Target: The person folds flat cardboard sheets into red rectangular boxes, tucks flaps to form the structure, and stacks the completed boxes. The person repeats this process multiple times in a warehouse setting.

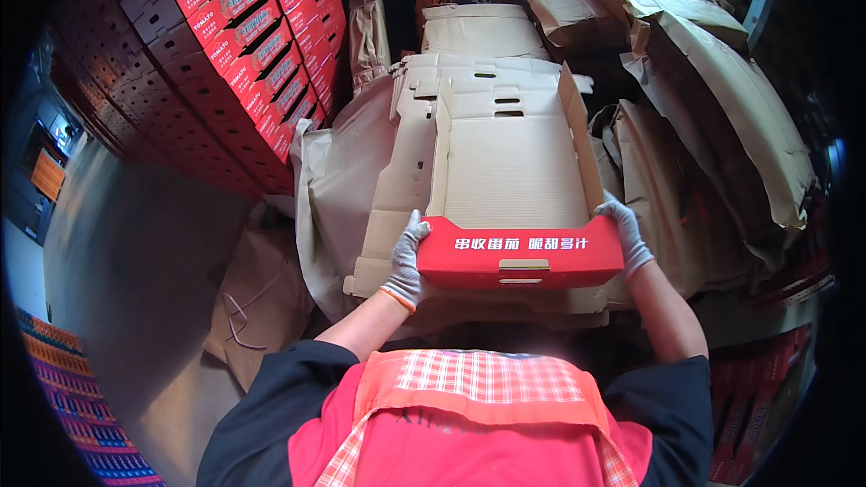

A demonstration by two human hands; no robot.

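Observation:
A partly folded cardboard box lies before me, brown inside, with a red printed front panel standing up at the near end. Its two long side walls are raised, while its far end looks flat. My left hand, in a pale glove with an orange cuff, grips the front left corner, thumb up. At the front right corner my right hand, also gloved, is closed on the box edge. Underneath rests a pile of flat cardboard blanks with cut slots.
Tall stacks of red printed boxes rise at the left. Paper-wrapped bundles are piled at the right and back. Brown paper with a loose cord lies on the floor at the left. Colourful stacked edges show at lower left.

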